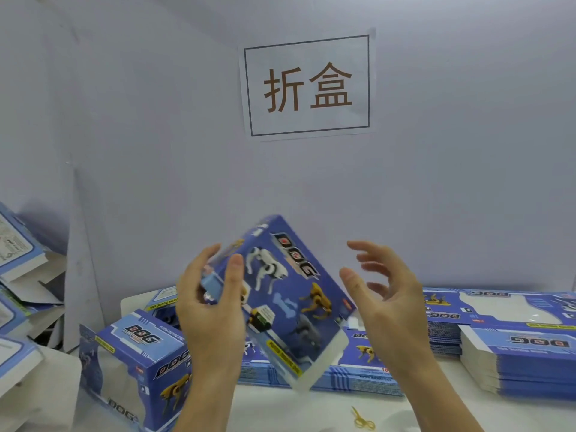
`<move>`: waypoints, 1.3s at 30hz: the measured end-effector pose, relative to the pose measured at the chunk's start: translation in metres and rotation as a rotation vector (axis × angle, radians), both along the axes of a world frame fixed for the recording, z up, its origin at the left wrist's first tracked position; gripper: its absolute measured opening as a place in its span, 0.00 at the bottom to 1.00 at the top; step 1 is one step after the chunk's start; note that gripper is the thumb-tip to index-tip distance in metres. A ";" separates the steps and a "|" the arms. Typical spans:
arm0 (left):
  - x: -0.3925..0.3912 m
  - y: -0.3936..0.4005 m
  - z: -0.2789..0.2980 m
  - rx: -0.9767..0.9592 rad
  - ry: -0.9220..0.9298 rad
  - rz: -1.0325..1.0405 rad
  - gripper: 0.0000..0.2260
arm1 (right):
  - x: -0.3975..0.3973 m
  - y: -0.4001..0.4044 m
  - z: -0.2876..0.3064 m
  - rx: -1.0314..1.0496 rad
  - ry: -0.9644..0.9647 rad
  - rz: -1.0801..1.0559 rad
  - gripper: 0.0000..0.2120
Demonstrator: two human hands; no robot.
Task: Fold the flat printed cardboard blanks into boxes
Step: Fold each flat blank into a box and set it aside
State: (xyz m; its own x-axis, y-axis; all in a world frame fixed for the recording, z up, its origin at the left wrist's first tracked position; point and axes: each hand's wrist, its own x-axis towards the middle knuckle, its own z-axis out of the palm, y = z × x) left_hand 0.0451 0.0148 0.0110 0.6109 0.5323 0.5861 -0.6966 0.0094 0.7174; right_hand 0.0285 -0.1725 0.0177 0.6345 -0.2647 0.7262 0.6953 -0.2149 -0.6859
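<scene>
Blue printed box (280, 294), partly blurred, sits tilted in the air between the two hands, above the worktop (311, 410). Its broad face carries the word "DOG" in bold slanted letters, with pictures of a white toy dog, a yellow one, a dark one and a pale bone shape; a yellow strip near its lower edge holds small writing too blurred to read. The left hand (212, 307) grips the box's left end, thumb laid across the printed face and fingers curled behind. The right hand (383, 291) is just to the right of the box, fingers spread and loosely bent, holding nothing; I cannot tell whether it touches the box's edge.

Below and to the left of the left hand stands a folded box (137, 369) on the worktop, with "DOG" on its top and side. Behind and below both hands lies a stack of flat blanks (358, 378), and to the right of the right hand more stacks (517, 363) show "DOG" upside down. Small yellow scissors (362, 419) lie on the worktop below the right hand. Above the hands, a paper sign (308, 85) on the wall reads "折盒".
</scene>
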 end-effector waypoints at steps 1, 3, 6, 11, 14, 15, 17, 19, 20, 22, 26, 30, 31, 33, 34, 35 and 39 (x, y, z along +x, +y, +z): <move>0.003 0.005 -0.002 -0.048 0.012 0.030 0.15 | 0.000 0.000 0.000 -0.014 0.005 0.027 0.07; 0.008 0.012 -0.006 -0.134 0.030 0.098 0.20 | 0.000 0.001 0.001 -0.075 0.092 0.148 0.10; 0.013 0.015 -0.009 -0.296 0.049 0.173 0.23 | -0.003 0.009 0.000 -0.303 0.407 0.361 0.19; 0.010 -0.003 -0.007 -0.464 0.117 0.016 0.21 | -0.002 0.035 -0.011 -0.441 0.675 0.320 0.40; 0.007 -0.020 -0.006 -0.446 0.199 -0.226 0.24 | 0.000 0.040 -0.014 -0.173 0.674 0.284 0.47; 0.007 -0.026 -0.007 -0.414 0.244 -0.321 0.26 | 0.001 0.039 -0.013 -0.052 0.672 0.324 0.47; 0.005 -0.035 -0.011 -0.280 0.357 -0.493 0.30 | 0.003 0.033 -0.010 0.184 0.629 0.365 0.41; 0.000 -0.042 -0.016 -0.030 0.495 -0.617 0.33 | 0.009 0.019 -0.012 0.388 0.540 0.357 0.34; -0.002 -0.044 -0.018 0.094 0.562 -0.667 0.35 | 0.011 0.011 -0.013 0.462 0.501 0.342 0.33; -0.004 -0.045 -0.021 0.247 0.654 -0.716 0.35 | 0.013 -0.004 -0.016 0.501 0.457 0.309 0.34; -0.002 -0.033 -0.016 0.231 0.556 -0.460 0.45 | 0.016 -0.017 -0.019 0.371 0.455 0.315 0.40; -0.002 -0.013 -0.010 0.218 0.325 -0.338 0.40 | 0.017 -0.021 -0.026 0.012 0.469 0.332 0.44; -0.002 -0.010 -0.008 0.216 0.283 -0.365 0.36 | 0.017 -0.020 -0.027 -0.101 0.491 0.364 0.43; -0.001 -0.008 -0.008 0.177 0.223 -0.405 0.30 | 0.017 -0.018 -0.030 -0.253 0.551 0.451 0.41; -0.001 -0.009 -0.009 0.162 0.207 -0.400 0.30 | 0.018 -0.016 -0.032 -0.279 0.555 0.475 0.40; -0.002 -0.010 -0.010 0.153 0.199 -0.388 0.31 | 0.018 -0.014 -0.033 -0.277 0.537 0.475 0.38; -0.002 -0.018 -0.017 0.156 0.189 -0.501 0.34 | 0.020 -0.008 -0.033 -0.073 0.411 0.422 0.31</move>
